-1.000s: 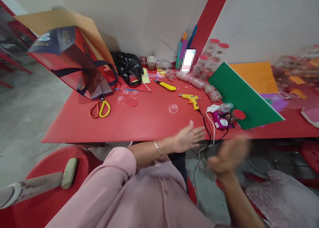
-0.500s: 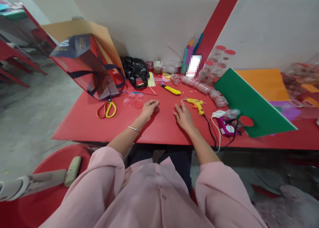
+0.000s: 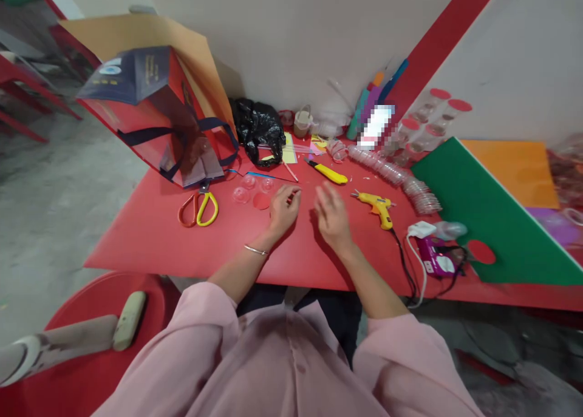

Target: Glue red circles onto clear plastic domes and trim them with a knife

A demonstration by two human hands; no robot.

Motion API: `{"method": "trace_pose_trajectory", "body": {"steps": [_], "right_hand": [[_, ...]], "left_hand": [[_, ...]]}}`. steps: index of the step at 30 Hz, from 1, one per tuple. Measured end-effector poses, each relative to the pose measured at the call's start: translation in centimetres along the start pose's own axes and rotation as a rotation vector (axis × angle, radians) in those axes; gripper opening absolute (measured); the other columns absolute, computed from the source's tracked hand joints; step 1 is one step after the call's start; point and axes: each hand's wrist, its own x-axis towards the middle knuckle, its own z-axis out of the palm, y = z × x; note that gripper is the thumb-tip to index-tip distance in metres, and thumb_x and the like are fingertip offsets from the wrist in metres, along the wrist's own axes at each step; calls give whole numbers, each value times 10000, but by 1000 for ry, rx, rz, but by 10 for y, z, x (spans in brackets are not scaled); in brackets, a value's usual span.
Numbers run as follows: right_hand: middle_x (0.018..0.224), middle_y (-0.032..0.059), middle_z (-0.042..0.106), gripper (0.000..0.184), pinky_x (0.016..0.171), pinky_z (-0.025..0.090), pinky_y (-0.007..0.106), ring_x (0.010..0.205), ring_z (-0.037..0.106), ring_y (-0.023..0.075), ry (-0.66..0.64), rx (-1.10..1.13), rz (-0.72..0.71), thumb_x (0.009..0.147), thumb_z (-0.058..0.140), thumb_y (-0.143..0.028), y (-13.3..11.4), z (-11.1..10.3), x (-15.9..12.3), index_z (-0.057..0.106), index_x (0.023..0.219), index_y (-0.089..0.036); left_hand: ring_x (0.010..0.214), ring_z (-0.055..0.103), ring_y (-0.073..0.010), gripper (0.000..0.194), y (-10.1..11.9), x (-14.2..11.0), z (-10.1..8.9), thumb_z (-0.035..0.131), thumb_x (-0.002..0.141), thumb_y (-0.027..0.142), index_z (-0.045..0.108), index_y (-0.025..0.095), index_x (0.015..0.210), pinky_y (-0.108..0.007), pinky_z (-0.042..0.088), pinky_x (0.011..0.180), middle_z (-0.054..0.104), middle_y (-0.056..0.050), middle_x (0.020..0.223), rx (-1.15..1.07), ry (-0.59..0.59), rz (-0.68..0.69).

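Observation:
My left hand (image 3: 284,209) is low over the red tabletop, its fingers loosely bent with a gap beside the thumb and nothing visible in them. Just left of it are a flat red disc (image 3: 261,201) and several clear plastic domed pieces (image 3: 241,195). My right hand (image 3: 331,216) is slightly blurred, fingers stretched out and apart, holding nothing. A yellow utility knife (image 3: 331,174) lies beyond its fingertips. To its right rests a yellow glue gun (image 3: 377,207) with a black cord. Scissors (image 3: 198,209) with one red and one yellow handle lie at the left.
A paper bag (image 3: 132,116) and a black plastic bag (image 3: 257,128) stand at the back left. Stacked clear plastic cups (image 3: 387,169) run toward a green board (image 3: 496,213) on the right. A purple box (image 3: 437,258) with cables sits near the front edge.
The view has shifted, so the table things appear further right and lower. My right hand has moved away from the glue gun, closer to my left hand.

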Motion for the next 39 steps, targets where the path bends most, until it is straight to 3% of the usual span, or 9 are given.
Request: {"method": "trace_pose_trajectory", "body": {"steps": [3,6,10,15,18,21,26,32,39], "right_hand": [[1559,149,530,494,1152,497,555,1404,560,311,-196,35,-41,1073,424,-414,0,11,5,527,1539,-287],[1595,126,501,561,1197,456,545,1461,506,297,-97,85,-4,1069,434,-452,-6,19,18,405,1610,-305],[1590,142,498,693,1209,443,537,1434,532,278,94,151,47,1058,441,-453,-16,35,35,189,1682,-290],[1613,103,482,728,1229,417,553,1495,461,283,57,111,-8,1019,421,-317,-17,48,36,141,1691,-307],[1667,102,404,804,1232,406,579,1541,392,304,90,83,9,997,484,-342,-15,48,31,89,1697,-305],[1637,127,443,823,1211,431,571,1513,428,312,122,111,35,982,579,-425,-14,45,30,177,1686,-286],[1513,108,585,585,1209,433,552,1421,534,281,114,198,54,1005,561,-389,-12,44,30,450,1574,-313],[1568,159,513,809,1127,508,533,1391,553,308,155,280,126,945,668,-415,-15,48,33,297,1653,-290],[1353,150,663,731,1008,586,463,1219,648,277,212,274,150,965,654,-432,-16,49,32,377,1626,-289]], "left_hand": [[1018,624,-240,152,2,-3,-2,653,922,274,761,245,1024,-338,508,904,697,-89,1059,43,-33,63],[1127,613,-263,199,0,-3,0,660,924,278,748,256,1101,-383,498,998,680,-104,1163,39,-19,83],[1118,631,-246,342,-7,2,6,786,842,321,715,241,1168,-376,519,985,646,-110,1273,-157,27,-70],[988,683,-182,521,-11,7,10,896,731,385,655,217,1161,-367,543,974,711,-49,1059,-601,-129,-316],[839,703,-162,574,-9,7,9,940,665,389,654,202,1127,-373,582,899,720,-16,935,-680,-110,-406],[787,708,-150,529,-5,6,6,940,669,391,676,182,1076,-355,590,873,732,-16,891,-713,-82,-447],[833,724,-160,538,1,7,2,953,663,401,691,180,1078,-350,576,914,733,-16,869,-739,-156,-468],[863,745,-186,527,-2,10,-1,877,755,486,665,199,1143,-288,568,754,759,-53,986,-737,-199,-484],[913,759,-216,577,-4,8,-1,770,829,616,638,253,1258,-270,552,685,752,-83,1152,-681,-251,-460]]}}
